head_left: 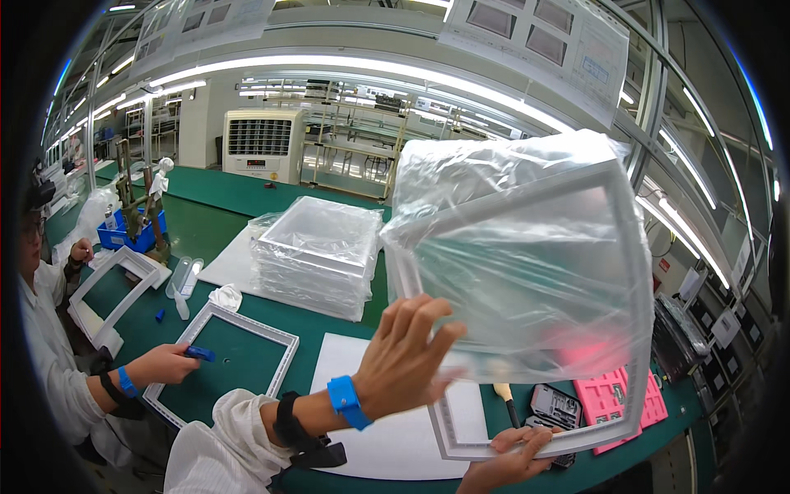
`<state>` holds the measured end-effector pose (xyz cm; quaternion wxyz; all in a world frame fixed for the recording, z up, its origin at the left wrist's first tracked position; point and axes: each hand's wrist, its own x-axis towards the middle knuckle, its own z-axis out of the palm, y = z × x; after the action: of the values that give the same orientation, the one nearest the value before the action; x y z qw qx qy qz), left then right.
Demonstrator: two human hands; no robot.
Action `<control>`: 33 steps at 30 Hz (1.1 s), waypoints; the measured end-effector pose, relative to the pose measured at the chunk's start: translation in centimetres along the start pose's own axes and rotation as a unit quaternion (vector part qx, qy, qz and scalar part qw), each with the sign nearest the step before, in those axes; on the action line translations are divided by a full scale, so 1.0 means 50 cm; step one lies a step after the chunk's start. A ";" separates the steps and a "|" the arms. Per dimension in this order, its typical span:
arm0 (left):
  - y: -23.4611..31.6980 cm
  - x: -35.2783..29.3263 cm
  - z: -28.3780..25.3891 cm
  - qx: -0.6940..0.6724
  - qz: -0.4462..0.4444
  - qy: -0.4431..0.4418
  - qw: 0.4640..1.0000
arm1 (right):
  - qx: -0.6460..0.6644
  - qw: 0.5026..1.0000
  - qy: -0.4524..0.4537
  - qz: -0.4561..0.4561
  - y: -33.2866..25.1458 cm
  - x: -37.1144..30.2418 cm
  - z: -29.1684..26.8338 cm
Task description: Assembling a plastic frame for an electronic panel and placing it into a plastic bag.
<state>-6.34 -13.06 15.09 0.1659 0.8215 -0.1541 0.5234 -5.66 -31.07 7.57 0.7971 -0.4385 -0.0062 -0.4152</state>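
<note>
A light grey rectangular frame [638, 387] stands tilted up in front of me at the right. My right hand [514, 453] grips its lower bar, fingers wrapped over the edge. A clear plastic bag [527, 305] covers the upper and middle part of the frame; its lower edge hangs above the bottom bar. At the bag's lower left is my left hand [407, 358], with bent fingers closed on the film and the thumb smeared by motion. A blue band [349, 402] and a black strap circle my left wrist.
A stack of bagged frames [317, 255] stands mid-table. White foam sheet [395, 428] lies beneath my hands. A tool case [555, 405] and pink tray [621, 399] are at right. At left, a co-worker's hand [169, 364] holds a blue tool over another frame [284, 354].
</note>
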 end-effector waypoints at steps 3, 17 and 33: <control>-0.045 -0.010 0.008 0.048 0.039 0.013 0.998 | 0.026 1.000 -0.007 -0.002 -0.005 0.000 0.006; -0.025 -0.093 0.003 -0.251 0.126 -0.157 0.947 | 0.055 0.997 0.044 0.030 -0.012 0.020 0.030; 0.126 0.064 -0.079 -0.180 0.061 -0.082 0.978 | 0.148 0.988 -0.025 0.033 0.112 -0.040 0.056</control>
<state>-10.95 -17.25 20.26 0.2658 0.8073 -0.3085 0.4272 -2.23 -26.26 4.67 0.8661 -0.3259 -0.0733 -0.3720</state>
